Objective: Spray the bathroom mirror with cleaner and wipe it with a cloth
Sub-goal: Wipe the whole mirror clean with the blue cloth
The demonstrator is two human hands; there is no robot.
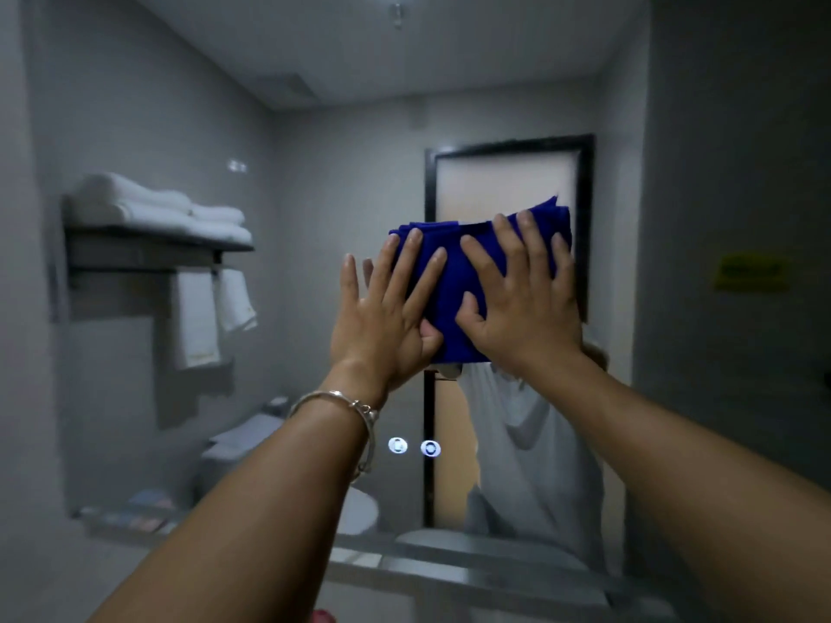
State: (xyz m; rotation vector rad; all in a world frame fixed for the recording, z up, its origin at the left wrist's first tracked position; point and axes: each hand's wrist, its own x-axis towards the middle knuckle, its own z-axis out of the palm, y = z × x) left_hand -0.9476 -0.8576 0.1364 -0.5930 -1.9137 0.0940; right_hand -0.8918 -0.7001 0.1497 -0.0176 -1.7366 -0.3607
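Both hands flat, fingers spread wide: I see the left hand [382,321] on the left edge of the folded blue cloth [449,272], right hand [526,308] across its middle, pressing it to the mirror [314,173]. Mirror's right edge is near the right hand; broad glass lies left of the left hand.

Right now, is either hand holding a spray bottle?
No, the left hand and the right hand both press the blue cloth against the mirror with straight, spread fingers.
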